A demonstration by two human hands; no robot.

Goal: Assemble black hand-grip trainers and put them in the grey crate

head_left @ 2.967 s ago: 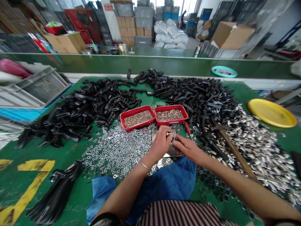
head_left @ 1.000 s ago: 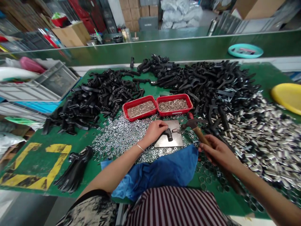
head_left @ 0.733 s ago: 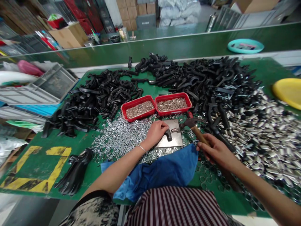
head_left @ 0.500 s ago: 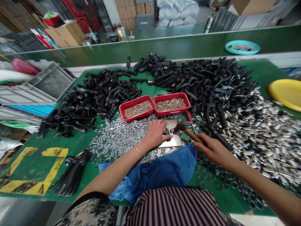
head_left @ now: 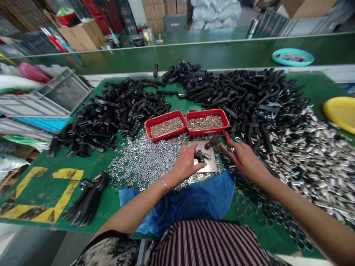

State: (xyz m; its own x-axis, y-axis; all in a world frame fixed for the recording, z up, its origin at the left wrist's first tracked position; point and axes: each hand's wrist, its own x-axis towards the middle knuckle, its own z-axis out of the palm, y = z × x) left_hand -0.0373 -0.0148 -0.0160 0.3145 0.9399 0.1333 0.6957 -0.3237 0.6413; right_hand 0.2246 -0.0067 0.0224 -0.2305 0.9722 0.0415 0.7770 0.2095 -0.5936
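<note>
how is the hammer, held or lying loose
Held: the right hand grips the hammer by its handle, its head over the metal plate. Cannot tell whether the head touches it.

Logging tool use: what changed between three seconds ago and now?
The right hand has parted from the left hand and taken the brown wooden-handled hammer, bringing it leftward to the flat silver metal plate. The left hand now brackets a small black fitting on that plate. The two red rectangular trays stayed put.
</note>
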